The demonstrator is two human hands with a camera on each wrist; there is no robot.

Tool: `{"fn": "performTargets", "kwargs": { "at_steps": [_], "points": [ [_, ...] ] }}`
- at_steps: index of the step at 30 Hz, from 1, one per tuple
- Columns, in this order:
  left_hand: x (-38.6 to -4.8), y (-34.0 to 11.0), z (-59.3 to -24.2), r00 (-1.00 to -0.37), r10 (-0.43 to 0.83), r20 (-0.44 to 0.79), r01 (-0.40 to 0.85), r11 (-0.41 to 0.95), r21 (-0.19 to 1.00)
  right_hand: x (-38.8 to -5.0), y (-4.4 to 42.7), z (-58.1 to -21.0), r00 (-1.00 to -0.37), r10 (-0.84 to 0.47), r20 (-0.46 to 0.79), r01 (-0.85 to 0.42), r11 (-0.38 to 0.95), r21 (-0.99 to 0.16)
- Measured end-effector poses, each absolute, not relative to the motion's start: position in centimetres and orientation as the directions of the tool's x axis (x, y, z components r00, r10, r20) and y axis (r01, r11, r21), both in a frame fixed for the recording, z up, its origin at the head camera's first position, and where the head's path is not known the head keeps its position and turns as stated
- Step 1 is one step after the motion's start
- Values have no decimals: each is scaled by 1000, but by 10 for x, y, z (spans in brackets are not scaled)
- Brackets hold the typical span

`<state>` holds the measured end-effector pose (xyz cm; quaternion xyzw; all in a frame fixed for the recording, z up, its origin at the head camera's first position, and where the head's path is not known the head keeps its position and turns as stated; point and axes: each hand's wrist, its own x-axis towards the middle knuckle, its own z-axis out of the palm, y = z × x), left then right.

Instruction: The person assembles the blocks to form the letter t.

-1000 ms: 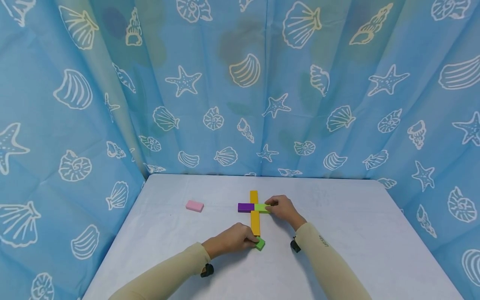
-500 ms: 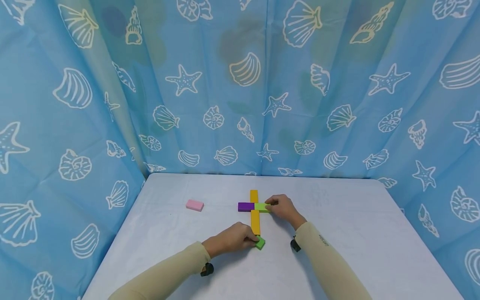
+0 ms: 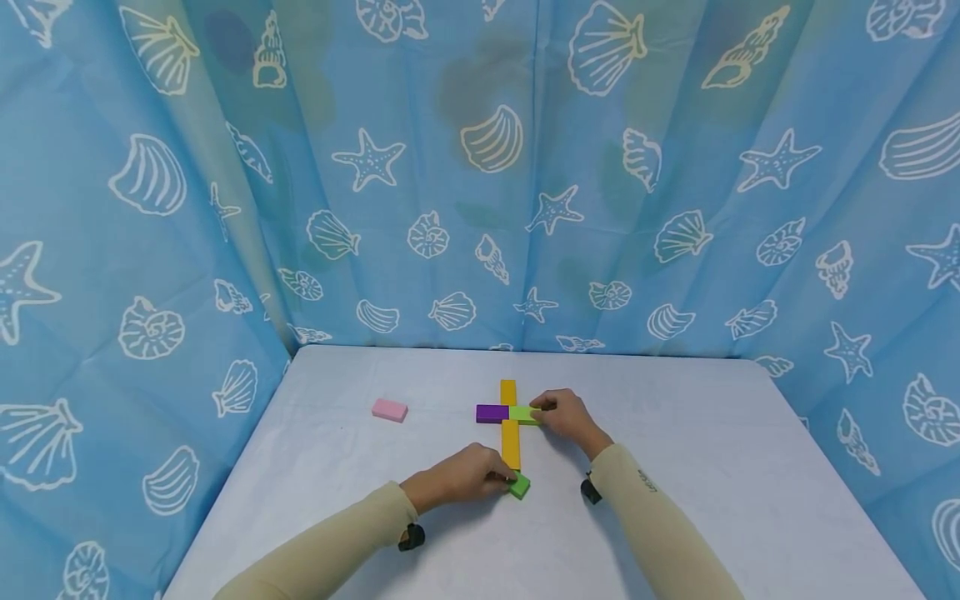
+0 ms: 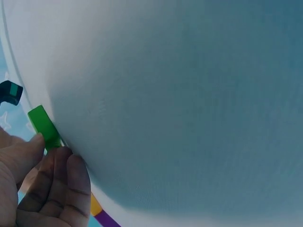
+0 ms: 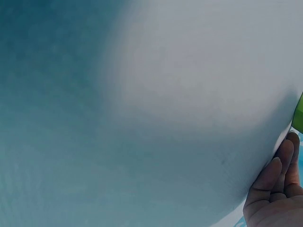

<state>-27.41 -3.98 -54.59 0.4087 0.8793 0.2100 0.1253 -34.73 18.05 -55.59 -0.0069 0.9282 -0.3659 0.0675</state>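
Observation:
Several blocks form a cross on the white table in the head view. A yellow block [image 3: 508, 392] lies at the far end, and a longer-looking yellow block [image 3: 511, 444] at the near end. Between them, a purple block [image 3: 492, 414] is on the left and a lime-green block [image 3: 522, 415] on the right. My right hand [image 3: 567, 418] pinches the lime block's right end. At the lower yellow block's near end, my left hand [image 3: 471, 477] pinches a green block [image 3: 519, 485], which lies at a slant. The left wrist view shows thumb and fingertips on this green block [image 4: 44, 125].
A pink block [image 3: 390, 410] lies apart, left of the cross. Blue curtains [image 3: 420, 208] with white shell prints stand around the white table [image 3: 705, 467]. Dark wrist cameras hang under both beige sleeves [image 3: 637, 492].
My left wrist and forearm have shifted very slightly left, fingers still at the green block. The right hand and the other blocks show no visible movement.

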Motion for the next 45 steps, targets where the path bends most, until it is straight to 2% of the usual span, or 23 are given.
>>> {"fn": "performTargets", "kwargs": {
  "at_steps": [15,26,45],
  "points": [
    [-270,-65,-543,-713,700,-50,583,630,513,-350,179,-558,-990,-53,-133,54,724,-688],
    [-266,-65,-543,-671,740,-47,610,587,531,-349,180,-556,-988,-47,-146,68,721,-689],
    [-266,-72,-545,-722,689,-68,561,640,525,-353,178,-554,-987,-77,-143,32,771,-636]
  ]
}}
